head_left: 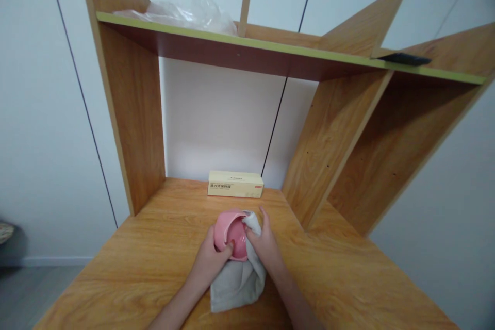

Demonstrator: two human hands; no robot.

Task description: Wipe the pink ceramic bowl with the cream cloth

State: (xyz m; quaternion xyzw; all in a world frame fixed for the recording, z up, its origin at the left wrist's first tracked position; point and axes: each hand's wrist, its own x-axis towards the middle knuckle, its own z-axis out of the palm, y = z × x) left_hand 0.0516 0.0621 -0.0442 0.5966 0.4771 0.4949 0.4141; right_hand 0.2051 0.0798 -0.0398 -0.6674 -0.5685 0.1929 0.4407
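A shiny pink bowl (224,228) is tilted on its side above the desk, its hollow turned toward me and to the right. My left hand (212,257) grips its left and lower rim, the thumb reaching inside. A pale grey cloth (237,284) drapes over the bowl's right edge and hangs below it toward the desk. My right hand (263,241) is closed on the cloth at that rim, thumb pressing it toward the inside and fingers behind. The fingers behind the bowl are partly hidden.
Behind the bowl, a long cream-coloured box (235,185) with printed lettering lies on the wooden desk (162,273). Upright wooden panels hold a shelf (216,36) above. On it rest clear plastic wrapping (185,14) and a flat dark object (404,58).
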